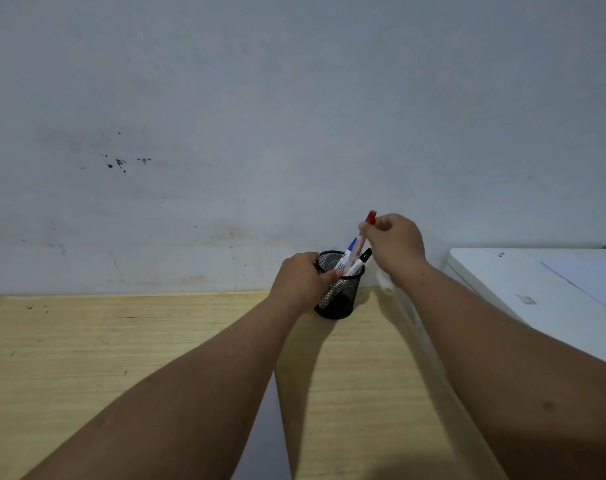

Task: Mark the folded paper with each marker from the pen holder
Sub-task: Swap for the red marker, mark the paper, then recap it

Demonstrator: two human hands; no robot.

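Note:
A black mesh pen holder [341, 301] stands on the wooden table [121, 341] near the wall. My left hand [299, 278] grips its rim and left side. My right hand [395, 245] pinches a red-capped marker [363, 233] near its top; the marker's lower end is still inside the holder. A blue-capped marker [350, 249] and a black-capped marker [363, 258] lean in the holder beside it. A pale sheet, possibly the paper [263, 441], shows between my forearms at the bottom edge, mostly hidden.
A stained grey wall [294, 116] rises right behind the holder. A white cabinet or appliance top [523, 285] sits to the right, with a white sheet [592, 275] on it. A narrow gap separates it from the table.

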